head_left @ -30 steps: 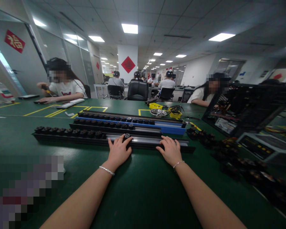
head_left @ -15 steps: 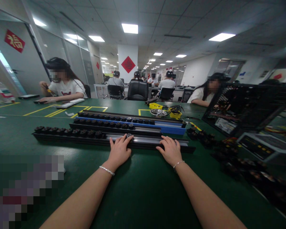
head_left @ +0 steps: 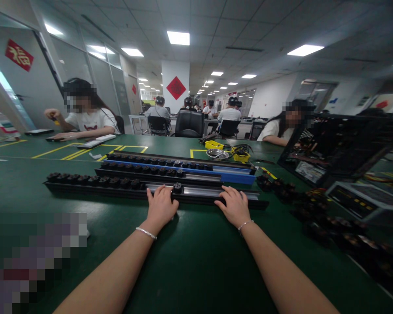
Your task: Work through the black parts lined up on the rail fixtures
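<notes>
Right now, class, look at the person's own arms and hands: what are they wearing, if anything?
Both forearms are bare, with no sleeves or gloves in view. The left hand has a thin beaded silver-coloured bracelet at the wrist. The right hand has a finer, plain bracelet. No rings or markings can be made out.

I see a matt black plastic-looking rail (head_left: 118, 190) with a shiny bare-metal channel (head_left: 199, 191), dull black knobs (head_left: 94, 179), matt green table mat (head_left: 196, 261), glossy steel bowl (head_left: 217, 153).
</notes>
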`<state>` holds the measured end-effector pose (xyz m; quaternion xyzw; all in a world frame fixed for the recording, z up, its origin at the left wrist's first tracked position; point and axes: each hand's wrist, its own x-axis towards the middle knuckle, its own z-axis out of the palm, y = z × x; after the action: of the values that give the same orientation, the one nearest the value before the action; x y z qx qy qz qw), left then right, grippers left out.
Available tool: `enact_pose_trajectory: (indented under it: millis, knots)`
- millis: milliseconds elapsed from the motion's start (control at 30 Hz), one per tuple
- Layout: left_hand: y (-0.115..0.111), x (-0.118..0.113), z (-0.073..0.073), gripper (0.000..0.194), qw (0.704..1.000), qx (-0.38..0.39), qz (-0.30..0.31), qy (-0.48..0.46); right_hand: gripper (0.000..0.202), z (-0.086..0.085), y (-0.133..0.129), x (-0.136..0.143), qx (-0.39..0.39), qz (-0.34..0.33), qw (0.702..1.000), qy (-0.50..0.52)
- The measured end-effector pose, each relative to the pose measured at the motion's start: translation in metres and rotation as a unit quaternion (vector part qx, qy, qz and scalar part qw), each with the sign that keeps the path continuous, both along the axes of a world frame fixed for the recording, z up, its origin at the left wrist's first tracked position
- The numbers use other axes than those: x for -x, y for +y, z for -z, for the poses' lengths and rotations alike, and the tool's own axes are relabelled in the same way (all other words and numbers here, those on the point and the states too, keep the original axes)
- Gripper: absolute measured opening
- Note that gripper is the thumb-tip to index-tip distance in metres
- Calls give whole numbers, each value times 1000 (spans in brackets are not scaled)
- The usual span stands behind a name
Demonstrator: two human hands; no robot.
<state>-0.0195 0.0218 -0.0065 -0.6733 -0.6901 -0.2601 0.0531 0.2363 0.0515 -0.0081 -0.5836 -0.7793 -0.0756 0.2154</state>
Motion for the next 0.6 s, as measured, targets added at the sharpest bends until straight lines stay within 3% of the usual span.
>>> enact_pose_trajectory:
  millis: [600]
  knots:
    - [-3, -2, -1, 45, 999, 10, 39, 17, 27, 1, 0, 0, -5, -2, 1000, -7]
